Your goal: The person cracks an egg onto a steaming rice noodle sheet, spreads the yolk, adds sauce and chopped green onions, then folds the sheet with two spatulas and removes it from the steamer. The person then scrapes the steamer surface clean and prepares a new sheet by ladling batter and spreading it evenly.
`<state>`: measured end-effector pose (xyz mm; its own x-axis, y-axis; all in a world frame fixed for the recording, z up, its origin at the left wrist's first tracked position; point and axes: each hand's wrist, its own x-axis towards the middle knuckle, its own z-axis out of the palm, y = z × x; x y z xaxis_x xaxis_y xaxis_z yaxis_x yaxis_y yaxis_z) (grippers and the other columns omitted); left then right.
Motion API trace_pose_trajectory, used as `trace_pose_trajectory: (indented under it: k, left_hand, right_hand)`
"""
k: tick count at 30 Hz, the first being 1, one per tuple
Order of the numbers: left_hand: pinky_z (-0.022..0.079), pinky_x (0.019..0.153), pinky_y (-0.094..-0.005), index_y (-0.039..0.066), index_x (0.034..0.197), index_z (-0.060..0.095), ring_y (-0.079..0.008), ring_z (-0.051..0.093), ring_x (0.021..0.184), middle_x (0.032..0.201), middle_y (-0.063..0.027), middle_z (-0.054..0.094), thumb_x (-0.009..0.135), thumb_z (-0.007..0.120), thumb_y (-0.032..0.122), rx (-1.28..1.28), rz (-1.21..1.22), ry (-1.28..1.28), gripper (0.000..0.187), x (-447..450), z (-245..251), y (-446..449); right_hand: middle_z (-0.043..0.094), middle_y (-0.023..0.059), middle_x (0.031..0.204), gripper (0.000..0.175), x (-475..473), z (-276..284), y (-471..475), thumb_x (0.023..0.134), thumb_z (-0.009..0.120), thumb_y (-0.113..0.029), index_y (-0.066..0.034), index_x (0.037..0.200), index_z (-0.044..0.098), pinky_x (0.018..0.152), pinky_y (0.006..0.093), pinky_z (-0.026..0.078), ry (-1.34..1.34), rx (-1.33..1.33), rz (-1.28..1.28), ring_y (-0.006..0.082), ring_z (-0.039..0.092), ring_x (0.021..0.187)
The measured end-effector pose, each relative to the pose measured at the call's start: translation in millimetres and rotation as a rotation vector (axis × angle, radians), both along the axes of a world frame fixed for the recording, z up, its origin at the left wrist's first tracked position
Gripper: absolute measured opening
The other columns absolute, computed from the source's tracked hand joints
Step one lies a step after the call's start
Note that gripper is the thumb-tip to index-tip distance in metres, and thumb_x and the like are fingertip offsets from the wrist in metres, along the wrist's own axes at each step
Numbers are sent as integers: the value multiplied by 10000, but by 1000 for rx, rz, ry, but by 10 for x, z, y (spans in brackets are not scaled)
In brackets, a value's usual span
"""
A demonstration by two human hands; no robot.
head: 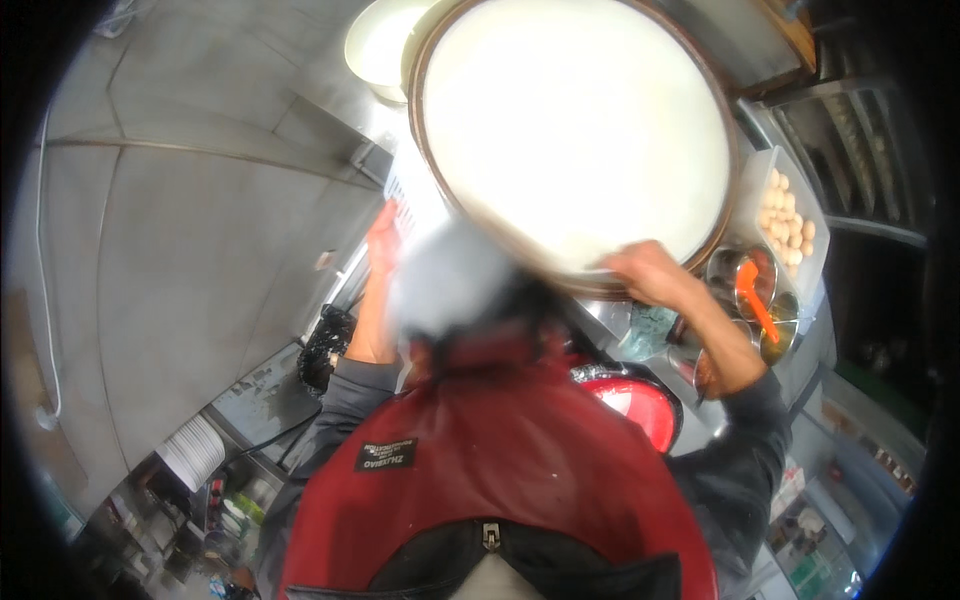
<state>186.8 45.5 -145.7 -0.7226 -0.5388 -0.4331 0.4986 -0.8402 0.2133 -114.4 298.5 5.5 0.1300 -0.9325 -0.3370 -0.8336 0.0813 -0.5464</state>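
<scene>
A large round vessel (pixel 577 127) with a brown rim and a glaring white inside fills the upper middle; glare hides what it holds. My right hand (pixel 651 276) has its fingers curled over the vessel's near right edge, and the fingertips are partly hidden. To the left, my left hand (pixel 382 244) grips the outer side of a white slotted container (pixel 405 187), which is beside the vessel. A blurred grey-white shape (pixel 457 277) covers part of the space between my hands.
Right of the vessel, a translucent bin (pixel 761 195) holds several eggs (pixel 784 217). Metal pots stand nearer, with an orange-handled utensil (pixel 754 296) across them. A pale round container (pixel 379 52) sits back left. Near my body are a red basin (pixel 637 405) and a black-bag-lined container (pixel 326 349).
</scene>
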Motion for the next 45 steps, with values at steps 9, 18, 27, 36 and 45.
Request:
trace_pose_trajectory:
  k: [9,18,27,36,45]
  left_hand:
    - [566,816,-363,-44,1143,624,-220,677,914,1073,-141,691,965,580,192,-556,-28,-754,299,-301,370,123]
    - [537,554,-246,-60,1024,660,-124,646,674,833,-95,691,949,581,137,-976,-195,-1221,226,-419,623,-128]
    - [528,551,-255,-62,984,642,-124,632,668,794,-84,657,937,588,143,-979,-131,-1392,217,-239,700,65]
    - [517,539,-268,-63,936,651,-108,611,640,726,-77,642,929,587,151,-1128,-331,-1467,224,-461,879,-415]
    - [515,542,-329,-44,799,627,-159,626,599,655,-122,644,911,589,162,-1667,-515,-1408,238,-1396,756,-168]
  right_hand:
    - [665,237,763,132,355,-447,-1429,871,540,-30,47,946,618,657,461,549,68,-242,-526,388,670,700]
    - [688,144,795,203,-1908,-428,-753,881,666,-189,10,919,675,665,378,516,161,-323,-901,222,654,718]
    - [681,158,779,257,-3211,-1078,-3128,781,678,-277,-28,841,689,686,411,503,170,-445,-485,276,655,732]
    - [641,177,768,92,-1069,-551,-2643,823,654,-109,-29,862,631,693,458,470,8,-134,484,371,604,722]
    - [634,166,741,185,-1510,-423,-487,908,593,-170,14,897,610,664,377,501,-58,-147,-722,250,615,683]
